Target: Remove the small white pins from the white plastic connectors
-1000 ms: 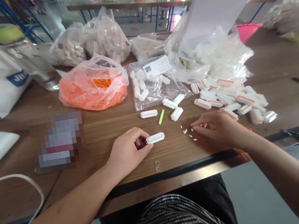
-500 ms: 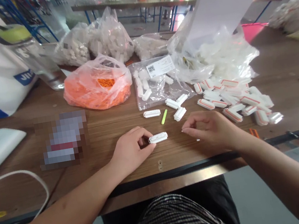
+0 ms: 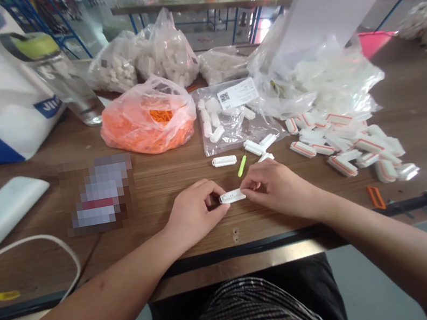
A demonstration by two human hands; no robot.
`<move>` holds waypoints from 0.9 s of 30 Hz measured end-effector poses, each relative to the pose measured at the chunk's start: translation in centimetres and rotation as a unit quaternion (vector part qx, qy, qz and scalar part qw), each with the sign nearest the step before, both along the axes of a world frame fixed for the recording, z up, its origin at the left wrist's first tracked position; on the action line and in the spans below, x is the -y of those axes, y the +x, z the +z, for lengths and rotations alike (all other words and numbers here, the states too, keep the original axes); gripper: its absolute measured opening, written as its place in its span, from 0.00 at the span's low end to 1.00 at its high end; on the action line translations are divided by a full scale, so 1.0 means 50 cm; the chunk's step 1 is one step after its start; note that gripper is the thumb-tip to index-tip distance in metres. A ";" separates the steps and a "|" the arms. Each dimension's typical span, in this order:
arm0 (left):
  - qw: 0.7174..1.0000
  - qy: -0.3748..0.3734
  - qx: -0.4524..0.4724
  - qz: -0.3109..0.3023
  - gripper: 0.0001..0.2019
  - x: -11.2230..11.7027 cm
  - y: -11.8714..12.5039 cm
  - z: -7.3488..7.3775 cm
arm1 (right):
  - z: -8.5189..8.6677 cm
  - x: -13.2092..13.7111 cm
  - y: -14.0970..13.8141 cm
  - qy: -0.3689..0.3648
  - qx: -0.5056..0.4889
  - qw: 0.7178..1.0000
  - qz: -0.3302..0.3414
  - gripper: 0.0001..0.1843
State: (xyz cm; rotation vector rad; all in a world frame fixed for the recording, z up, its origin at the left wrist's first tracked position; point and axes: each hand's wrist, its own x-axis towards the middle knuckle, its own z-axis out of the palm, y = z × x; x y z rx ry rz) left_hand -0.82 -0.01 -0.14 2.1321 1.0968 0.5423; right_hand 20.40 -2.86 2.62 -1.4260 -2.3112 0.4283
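Between thumb and fingers my left hand (image 3: 197, 209) is closed on the left end of a small, long white plastic piece (image 3: 231, 196), with a row of marks or holes along its face. At its right end, my right hand (image 3: 273, 187) pinches with thumb and forefinger, its fingertips covering that end. Whether a tiny part is also between those fingertips is hidden. Just beyond lies a similar white piece (image 3: 224, 161). A slim yellow-green tool (image 3: 242, 166) with a thin tip rests beside it. Several more white pieces (image 3: 254, 147) lie behind my right hand, which partly hides one.
On the right is a pile of white pieces with orange strips (image 3: 342, 144), near an orange frame (image 3: 376, 197). Behind are a bag of orange parts (image 3: 142, 128), a labelled clear bag (image 3: 214, 141) and a bottle (image 3: 77, 95). A white device (image 3: 5, 214) with a cable lies left.
My right hand has moved left, from apart on the table to the white piece's right end. My left hand keeps its hold. The view has shifted slightly.
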 end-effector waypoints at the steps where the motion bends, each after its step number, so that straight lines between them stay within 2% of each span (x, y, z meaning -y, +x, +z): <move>1: 1.000 -0.002 0.000 0.001 0.04 0.000 0.000 0.000 | -0.001 0.004 -0.001 0.032 0.030 0.999 0.018 0.11; 5: 1.000 -0.004 -0.002 0.004 0.04 -0.001 0.001 0.000 | -0.010 0.026 -0.010 0.146 0.138 0.978 0.057 0.17; 7: 1.000 -0.005 -0.002 0.005 0.03 -0.001 0.002 0.000 | -0.014 0.035 -0.009 0.160 0.146 0.975 0.056 0.16; 10: 1.000 -0.006 -0.004 0.009 0.03 0.000 0.002 0.002 | -0.014 0.040 0.019 0.129 0.076 0.988 0.031 0.14; 13: 1.000 -0.012 -0.009 0.012 0.03 0.000 0.001 0.004 | -0.011 0.045 0.078 0.081 0.000 0.994 -0.072 0.12; 15: 1.000 -0.012 -0.013 0.013 0.03 -0.001 0.002 0.005 | -0.010 0.056 0.120 0.026 0.022 0.990 -0.140 0.10; 17: 1.000 -0.008 -0.017 0.011 0.03 -0.002 0.002 0.005 | -0.014 0.073 0.152 -0.045 0.033 0.982 -0.179 0.10; 20: 1.000 0.001 -0.018 0.004 0.03 -0.004 0.002 0.003 | -0.024 0.099 0.169 -0.098 -0.003 0.979 -0.181 0.10; 24: 1.000 0.009 -0.013 0.002 0.03 -0.005 0.001 0.002 | -0.028 0.112 0.146 -0.045 0.012 0.991 -0.124 0.10; 27: 1.000 0.008 -0.012 0.001 0.03 -0.004 0.000 0.001 | -0.022 0.107 0.122 -0.030 0.076 0.988 -0.134 0.12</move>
